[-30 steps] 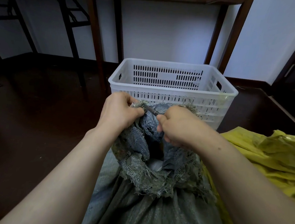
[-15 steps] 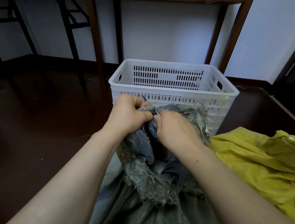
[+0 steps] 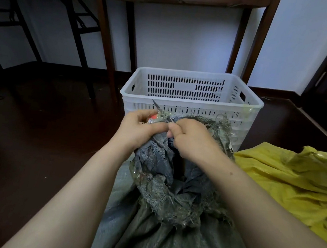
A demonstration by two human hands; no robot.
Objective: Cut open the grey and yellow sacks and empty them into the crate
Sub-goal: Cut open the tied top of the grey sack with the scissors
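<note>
I see grey sack (image 3: 169, 233) just before the white crate (image 3: 199, 105) | left hand (image 3: 138, 129) pinches its frayed mouth, right hand (image 3: 193, 140) grips a blade (image 3: 155, 104) | risk: weave gives suddenly, blade jumps into the left hand

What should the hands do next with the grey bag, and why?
Probably draw the blade on through the bunched top of the grey sack. The left hand pinches that frayed bunch, the right hand holds the blade pushed through it, and the mouth looks gathered shut, so nothing can pour into the crate yet.
</note>
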